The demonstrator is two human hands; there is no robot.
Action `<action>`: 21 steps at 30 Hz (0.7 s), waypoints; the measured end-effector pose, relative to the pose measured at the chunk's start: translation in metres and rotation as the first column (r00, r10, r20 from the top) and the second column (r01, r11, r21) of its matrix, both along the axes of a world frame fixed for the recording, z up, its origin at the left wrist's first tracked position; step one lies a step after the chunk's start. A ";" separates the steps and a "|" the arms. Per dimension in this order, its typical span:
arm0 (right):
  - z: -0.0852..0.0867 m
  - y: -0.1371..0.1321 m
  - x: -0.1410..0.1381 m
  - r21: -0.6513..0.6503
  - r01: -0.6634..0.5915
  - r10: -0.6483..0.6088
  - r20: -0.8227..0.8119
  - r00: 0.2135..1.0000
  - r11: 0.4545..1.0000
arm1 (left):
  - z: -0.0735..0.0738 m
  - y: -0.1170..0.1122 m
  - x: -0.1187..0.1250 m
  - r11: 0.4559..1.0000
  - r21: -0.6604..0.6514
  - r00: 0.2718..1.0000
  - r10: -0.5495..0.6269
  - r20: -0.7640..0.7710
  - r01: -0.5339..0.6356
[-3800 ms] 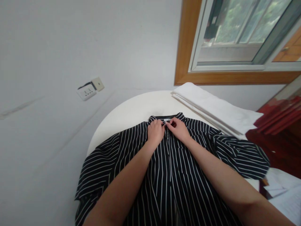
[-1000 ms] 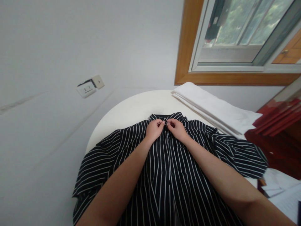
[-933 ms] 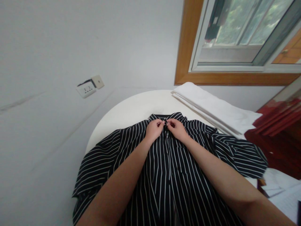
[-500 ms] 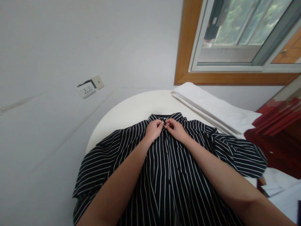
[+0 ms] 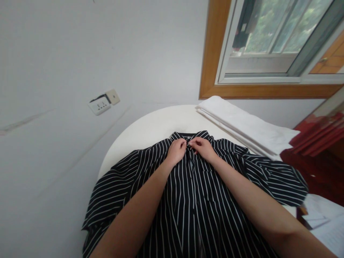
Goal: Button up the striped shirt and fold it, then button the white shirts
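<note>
A black shirt with white stripes (image 5: 185,200) lies spread front up on the round white table (image 5: 145,123), its collar toward the wall and its short sleeves out to both sides. Just below the collar, my left hand (image 5: 176,150) pinches the left side of the front opening. Close beside it, my right hand (image 5: 202,147) pinches the other edge with thumb and forefinger. The fingertips of both hands almost meet at the placket. Any button between them is too small to make out. Lower down, the two front edges lie together, with a small gap under my hands.
Folded white cloth (image 5: 242,123) lies at the table's back right, under the window (image 5: 271,43). A wall socket (image 5: 100,105) is at the left. Red fabric (image 5: 317,134) hangs at the right, and white papers (image 5: 326,222) lie low at the right edge.
My hands stay at the collar, with small finger movements; the right fingers have shifted slightly on the placket. The whole view has moved a little, so everything sits slightly lower.
</note>
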State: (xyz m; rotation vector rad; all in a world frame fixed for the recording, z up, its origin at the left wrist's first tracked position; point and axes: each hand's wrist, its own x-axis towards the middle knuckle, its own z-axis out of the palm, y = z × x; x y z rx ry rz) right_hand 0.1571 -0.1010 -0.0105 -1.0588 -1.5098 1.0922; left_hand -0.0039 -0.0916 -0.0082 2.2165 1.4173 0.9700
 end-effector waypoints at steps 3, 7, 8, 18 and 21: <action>-0.001 0.000 -0.003 -0.062 0.034 -0.037 -0.051 0.998 0.997 | 0.000 -0.002 0.001 1.000 0.018 1.000 0.013 -0.028 -0.012; -0.003 -0.003 -0.011 -0.063 0.117 -0.116 0.024 0.993 0.991 | 0.003 -0.005 0.003 1.000 0.024 1.000 0.015 -0.024 -0.015; -0.002 -0.005 -0.013 -0.027 0.144 -0.141 0.081 0.987 0.989 | 0.004 -0.006 0.004 0.999 0.025 0.999 0.021 -0.026 -0.021; 0.005 -0.014 -0.016 0.174 0.227 -0.266 0.250 0.931 0.958 | 0.004 -0.007 0.004 0.995 0.053 0.996 0.084 -0.013 -0.083; 0.002 -0.013 -0.016 0.188 0.201 -0.243 0.238 0.941 0.962 | 0.005 -0.008 0.004 0.993 0.048 0.994 0.110 -0.016 -0.109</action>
